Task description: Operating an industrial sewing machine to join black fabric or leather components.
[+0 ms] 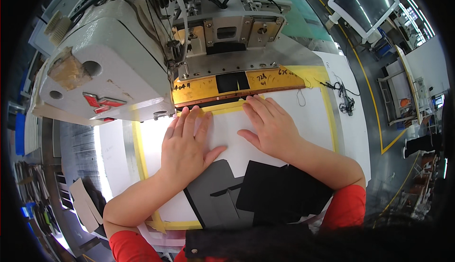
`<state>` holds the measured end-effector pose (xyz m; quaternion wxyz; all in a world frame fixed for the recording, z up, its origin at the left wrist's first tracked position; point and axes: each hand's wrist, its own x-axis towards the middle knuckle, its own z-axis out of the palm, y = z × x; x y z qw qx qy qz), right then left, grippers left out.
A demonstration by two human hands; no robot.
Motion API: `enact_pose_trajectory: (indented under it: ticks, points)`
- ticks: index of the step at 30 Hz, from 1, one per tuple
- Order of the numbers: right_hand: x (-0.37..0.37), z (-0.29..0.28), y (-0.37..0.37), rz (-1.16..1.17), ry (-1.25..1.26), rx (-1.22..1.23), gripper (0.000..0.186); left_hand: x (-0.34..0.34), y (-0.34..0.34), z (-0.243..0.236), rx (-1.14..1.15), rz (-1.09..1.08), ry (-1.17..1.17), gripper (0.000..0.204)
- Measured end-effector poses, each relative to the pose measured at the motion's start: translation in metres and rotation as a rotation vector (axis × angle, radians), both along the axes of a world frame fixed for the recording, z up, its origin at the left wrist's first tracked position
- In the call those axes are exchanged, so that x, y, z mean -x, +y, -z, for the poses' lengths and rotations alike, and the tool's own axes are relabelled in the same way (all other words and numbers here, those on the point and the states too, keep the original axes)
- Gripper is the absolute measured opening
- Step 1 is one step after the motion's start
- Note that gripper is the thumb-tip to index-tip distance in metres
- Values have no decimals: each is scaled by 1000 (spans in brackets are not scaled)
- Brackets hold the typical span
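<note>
Best to press lightly and evenly with left hand [182,149] and right hand [276,131], both flat, apart and gripping nothing, squaring the black strip [220,102] along the near edge of the yellow template [201,87], without creeping under that edge.

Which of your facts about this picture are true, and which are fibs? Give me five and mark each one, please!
1. The left hand and right hand are both bare. True.
2. The person's sleeves are green. False: they are red sleeves.
3. The yellow plate is beyond the fingertips. True.
4. The right hand is gripping the big black piece. False: the black piece lies nearer the body, and that hand is spread open.
5. A screen shows at the upper right. True.
</note>
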<state>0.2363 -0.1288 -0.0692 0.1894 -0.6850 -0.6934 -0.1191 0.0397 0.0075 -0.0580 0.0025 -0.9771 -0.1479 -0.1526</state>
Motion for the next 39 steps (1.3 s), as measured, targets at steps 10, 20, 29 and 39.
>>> enact_pose_trajectory:
  ticks: [10,20,29,39]
  points:
    - [-3,-1,2,-38,36,-16,53,1,1,1,15,-5,5,71]
    - [3,-2,1,22,3,66,56,2,1,5,34,11,37,71]
    - [2,-2,2,19,17,80,58,2,3,5,48,16,-31,69]
    - [4,-5,0,31,-20,82,57,1,0,2,29,-14,16,71]
